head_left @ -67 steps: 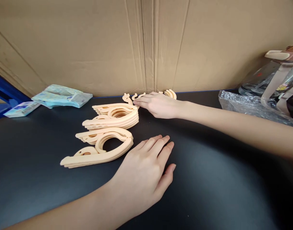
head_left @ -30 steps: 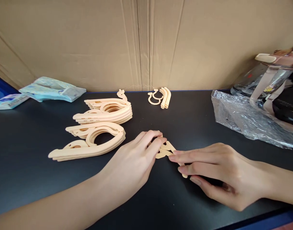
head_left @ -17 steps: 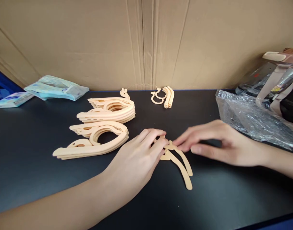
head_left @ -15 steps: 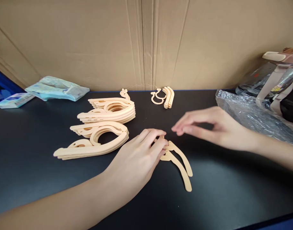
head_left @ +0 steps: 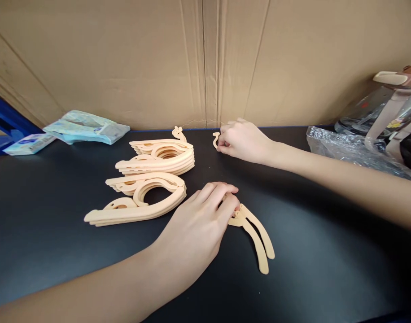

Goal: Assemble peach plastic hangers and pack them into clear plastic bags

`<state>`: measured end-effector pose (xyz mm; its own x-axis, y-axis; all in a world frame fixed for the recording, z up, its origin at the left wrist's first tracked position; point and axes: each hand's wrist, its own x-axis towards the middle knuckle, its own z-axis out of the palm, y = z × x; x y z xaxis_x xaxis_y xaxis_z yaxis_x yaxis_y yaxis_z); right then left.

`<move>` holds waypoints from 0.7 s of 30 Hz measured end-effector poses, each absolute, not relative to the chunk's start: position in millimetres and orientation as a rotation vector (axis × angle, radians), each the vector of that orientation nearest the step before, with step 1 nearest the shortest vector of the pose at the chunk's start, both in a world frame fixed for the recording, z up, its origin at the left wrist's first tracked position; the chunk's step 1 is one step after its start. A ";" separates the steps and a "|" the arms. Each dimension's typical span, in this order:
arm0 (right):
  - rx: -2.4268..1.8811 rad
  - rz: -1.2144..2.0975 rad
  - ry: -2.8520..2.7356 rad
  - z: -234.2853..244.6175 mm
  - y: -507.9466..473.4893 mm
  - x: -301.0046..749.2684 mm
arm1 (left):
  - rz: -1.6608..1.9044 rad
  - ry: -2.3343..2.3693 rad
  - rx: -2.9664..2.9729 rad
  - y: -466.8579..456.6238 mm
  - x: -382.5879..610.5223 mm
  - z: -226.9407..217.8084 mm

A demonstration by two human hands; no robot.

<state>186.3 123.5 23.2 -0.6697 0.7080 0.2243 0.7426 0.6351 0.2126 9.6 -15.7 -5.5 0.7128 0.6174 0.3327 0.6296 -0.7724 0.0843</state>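
Observation:
Near the middle of the table, my left hand (head_left: 195,226) has its fingers closed on a beige folding hanger (head_left: 257,242). Two curved arms stick out from it towards the lower right, and its upper part is under my fingers. Farther back, my right hand (head_left: 244,141) is closed with its fingertips down on a small beige hanger hook (head_left: 216,139). Only one end of that hook shows; the loose pieces around it are covered by the hand. Left of my hands lie two stacks of folded beige hangers, a rear stack (head_left: 158,159) and a front stack (head_left: 141,211).
A cardboard wall (head_left: 141,67) closes off the back of the black table (head_left: 50,255). Blue tissue packs (head_left: 86,128) lie at the back left. At the right are crumpled clear plastic (head_left: 347,148) and a clear bottle with a strap (head_left: 390,105). A small beige piece (head_left: 178,133) lies behind the rear stack.
My right hand has moved back and left, from above the table onto the loose pieces by the wall, and its fingers have closed. My left hand stays on the hanger, whose arms have shifted slightly.

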 end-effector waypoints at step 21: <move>-1.013 -0.550 -2.604 17.4 70.0 258.7 | -0.665 -1.048 -2.948 -13.1 15.0 -3.2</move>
<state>258.7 70.0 17.4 -0.7096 0.5807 0.3991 0.6925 0.6793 0.2427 15.0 -13.1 -3.2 0.6992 0.6150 0.3645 0.5915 -0.7840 0.1882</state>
